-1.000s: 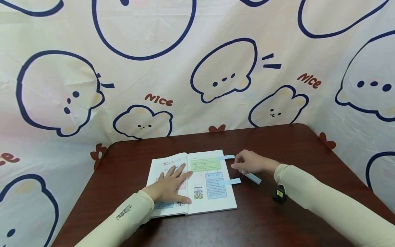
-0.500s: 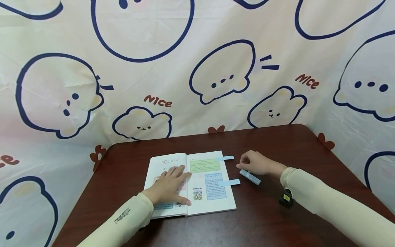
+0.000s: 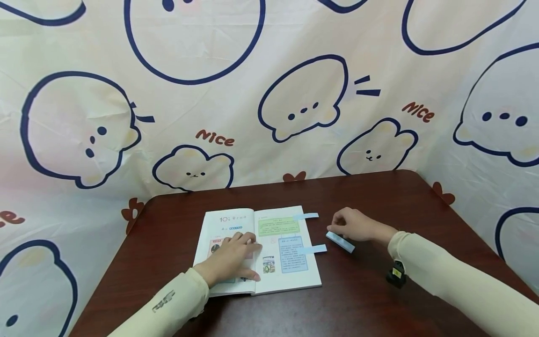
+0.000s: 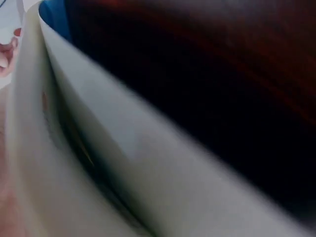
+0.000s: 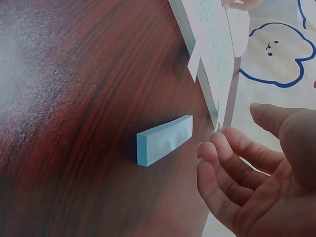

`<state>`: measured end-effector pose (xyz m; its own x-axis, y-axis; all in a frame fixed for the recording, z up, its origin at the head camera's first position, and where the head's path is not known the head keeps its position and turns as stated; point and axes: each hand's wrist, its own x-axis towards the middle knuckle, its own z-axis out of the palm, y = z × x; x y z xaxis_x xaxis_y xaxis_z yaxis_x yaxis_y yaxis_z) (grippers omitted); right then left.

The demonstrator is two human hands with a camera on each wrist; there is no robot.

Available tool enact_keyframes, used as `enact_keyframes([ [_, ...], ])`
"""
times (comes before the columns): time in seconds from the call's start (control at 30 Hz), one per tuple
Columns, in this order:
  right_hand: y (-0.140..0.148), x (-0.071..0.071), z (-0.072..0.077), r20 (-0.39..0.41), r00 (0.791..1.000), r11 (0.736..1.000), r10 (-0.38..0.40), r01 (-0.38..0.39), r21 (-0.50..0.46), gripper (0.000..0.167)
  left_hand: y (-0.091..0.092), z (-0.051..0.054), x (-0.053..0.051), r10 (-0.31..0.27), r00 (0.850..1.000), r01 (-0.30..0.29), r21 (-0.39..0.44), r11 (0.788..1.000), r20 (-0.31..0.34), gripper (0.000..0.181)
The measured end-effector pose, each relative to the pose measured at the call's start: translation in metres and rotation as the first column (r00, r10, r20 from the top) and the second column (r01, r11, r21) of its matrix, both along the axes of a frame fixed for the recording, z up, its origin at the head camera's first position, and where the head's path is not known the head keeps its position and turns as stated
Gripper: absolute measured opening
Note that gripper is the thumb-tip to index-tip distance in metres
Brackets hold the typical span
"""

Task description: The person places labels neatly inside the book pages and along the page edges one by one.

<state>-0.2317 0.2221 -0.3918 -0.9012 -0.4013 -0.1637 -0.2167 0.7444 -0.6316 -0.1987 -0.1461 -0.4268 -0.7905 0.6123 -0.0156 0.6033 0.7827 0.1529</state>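
Observation:
An open textbook [image 3: 290, 280] lies in the middle of the head view. My left hand [image 3: 227, 263] rests on its left page, thumb near the spine and fingers slightly bent. Two light blue sticky strips, an upper strip [image 3: 311, 216] and a lower strip [image 3: 318, 248], stick out past the right page's edge. Right of the book lies a small pad of blue sticky notes [image 3: 340, 242]. My right hand [image 3: 358, 225] is just beyond the pad; in the right wrist view, the loosely curled fingers [image 5: 224, 145] and thumb stand apart and hold nothing.
Everything lies on a dark reddish-brown table [image 3: 358, 299]. A cream cloth [image 3: 248, 107] printed with cartoon bears hangs behind and at both sides. Pale cloth, likely the sleeve [image 4: 113, 133], fills much of the left wrist view, which is blurred.
My right hand has moved right, away from the upper strip, and more of the pad shows. My left fingers have drawn back and bent a little, uncovering more of the left page.

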Motion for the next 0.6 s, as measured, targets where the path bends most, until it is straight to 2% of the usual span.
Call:
enact_keyframes([
  [0.17,0.003,0.001,0.000,0.003,1.000,1.000,0.006,-0.006,0.006,0.025,0.007,0.006,0.008,-0.011,0.998,0.008,0.058,0.998,0.057,0.061],
  [0.37,0.006,0.002,-0.003,-0.001,1.000,1.000,0.019,-0.019,0.001,0.025,0.011,0.010,0.020,0.005,0.988,-0.026,0.133,0.991,0.156,0.054],
  [0.47,0.007,0.003,-0.003,0.000,1.000,1.000,0.021,-0.021,-0.001,0.025,0.013,0.010,0.025,0.011,0.988,-0.032,0.134,0.991,0.155,0.057],
  [0.6,0.009,0.003,-0.003,-0.001,1.000,1.000,0.020,-0.020,0.004,0.025,0.018,0.007,0.030,0.044,0.993,-0.055,0.100,0.994,0.107,0.070],
])
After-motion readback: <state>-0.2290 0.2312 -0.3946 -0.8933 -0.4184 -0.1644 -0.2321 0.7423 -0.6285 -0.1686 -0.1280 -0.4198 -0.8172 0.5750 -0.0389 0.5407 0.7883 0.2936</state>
